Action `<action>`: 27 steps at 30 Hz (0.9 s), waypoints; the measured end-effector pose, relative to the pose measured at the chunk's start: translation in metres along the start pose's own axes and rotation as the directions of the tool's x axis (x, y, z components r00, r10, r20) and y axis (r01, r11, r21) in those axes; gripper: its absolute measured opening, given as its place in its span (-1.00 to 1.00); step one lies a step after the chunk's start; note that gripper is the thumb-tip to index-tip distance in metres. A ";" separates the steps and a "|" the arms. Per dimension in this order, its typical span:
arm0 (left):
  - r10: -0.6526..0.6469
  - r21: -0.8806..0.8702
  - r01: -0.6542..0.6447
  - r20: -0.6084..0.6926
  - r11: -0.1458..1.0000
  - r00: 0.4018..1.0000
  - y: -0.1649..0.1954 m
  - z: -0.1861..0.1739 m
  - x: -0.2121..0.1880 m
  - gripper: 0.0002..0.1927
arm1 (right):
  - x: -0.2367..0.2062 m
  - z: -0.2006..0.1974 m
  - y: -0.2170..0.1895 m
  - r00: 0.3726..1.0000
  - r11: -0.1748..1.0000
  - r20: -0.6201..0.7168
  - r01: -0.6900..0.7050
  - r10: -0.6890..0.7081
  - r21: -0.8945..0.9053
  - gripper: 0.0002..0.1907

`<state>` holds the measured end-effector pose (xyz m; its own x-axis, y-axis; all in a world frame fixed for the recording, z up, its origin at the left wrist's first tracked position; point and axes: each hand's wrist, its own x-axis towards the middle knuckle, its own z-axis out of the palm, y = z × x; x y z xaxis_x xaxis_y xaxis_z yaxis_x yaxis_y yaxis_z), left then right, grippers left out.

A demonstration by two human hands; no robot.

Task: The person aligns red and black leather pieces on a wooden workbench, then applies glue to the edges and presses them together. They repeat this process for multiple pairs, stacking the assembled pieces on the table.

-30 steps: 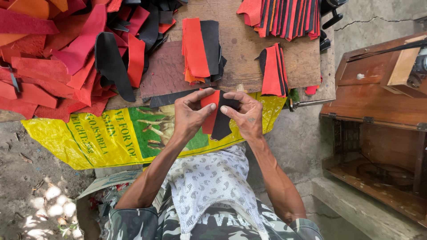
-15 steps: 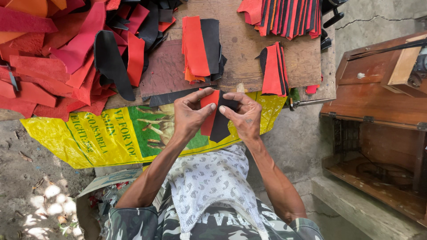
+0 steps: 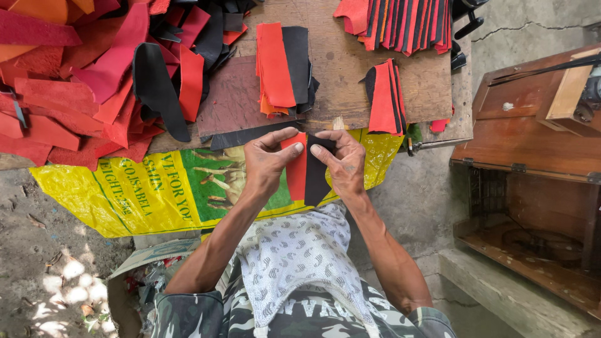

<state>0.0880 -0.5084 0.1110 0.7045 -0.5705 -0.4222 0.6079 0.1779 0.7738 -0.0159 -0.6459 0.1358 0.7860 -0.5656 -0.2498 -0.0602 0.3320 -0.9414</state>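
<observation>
While the counter (image 3: 350,69), a worn wooden board, fills the top of the view, a yellow sack (image 3: 156,194) hangs from its near edge down toward the dirt ground. At the right stands a brown wooden cabinet (image 3: 532,138) with its lid raised, well apart from the hands. A big heap of scraps (image 3: 75,81), mostly red with some orange and black, covers the counter's left end and spills over its edge. At the far right end of the counter lies a fanned row of strips (image 3: 400,22), red and black by turns. Near the middle of the counter sits a small stack (image 3: 282,69) with a red piece beside a black one on top, and to its right a smaller bundle (image 3: 385,97) of red and black pieces. Just below the counter's edge, in front of the sack and above the person's lap, both hands are closed on a pair of pieces held upright and side by side: the left hand (image 3: 266,163) pinches the red piece (image 3: 296,175) between thumb and fingers, and the right hand (image 3: 344,163) pinches the black piece (image 3: 316,181) the same way. Their two thumbs nearly meet at the top of the pair, where red and black touch along one edge.
</observation>
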 end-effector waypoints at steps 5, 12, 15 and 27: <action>0.014 0.009 -0.014 -0.025 1.000 1.000 0.000 -0.001 -0.008 -0.60 | -0.008 0.002 0.004 0.999 0.999 -0.029 0.025 -0.026 -0.030 -0.73; 0.044 0.051 -0.041 -0.057 0.998 0.997 0.004 0.001 -0.016 -0.62 | -0.015 0.013 0.000 0.999 0.999 -0.042 0.029 -0.031 -0.039 -0.72; 0.049 0.077 -0.045 -0.048 0.996 0.998 0.004 -0.001 -0.017 -0.64 | -0.015 0.013 -0.002 1.000 1.000 -0.029 -0.006 0.007 0.017 -0.72; 0.075 0.125 -0.076 0.010 0.989 0.997 0.004 -0.002 -0.012 -0.63 | -0.007 0.004 0.003 1.000 0.995 -0.026 0.003 -0.006 -0.103 -0.82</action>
<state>0.0824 -0.4994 0.1186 0.7448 -0.5631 -0.3581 0.5019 0.1191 0.8567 -0.0192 -0.6384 0.1355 0.7699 -0.5870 -0.2504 -0.1209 0.2511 -0.9604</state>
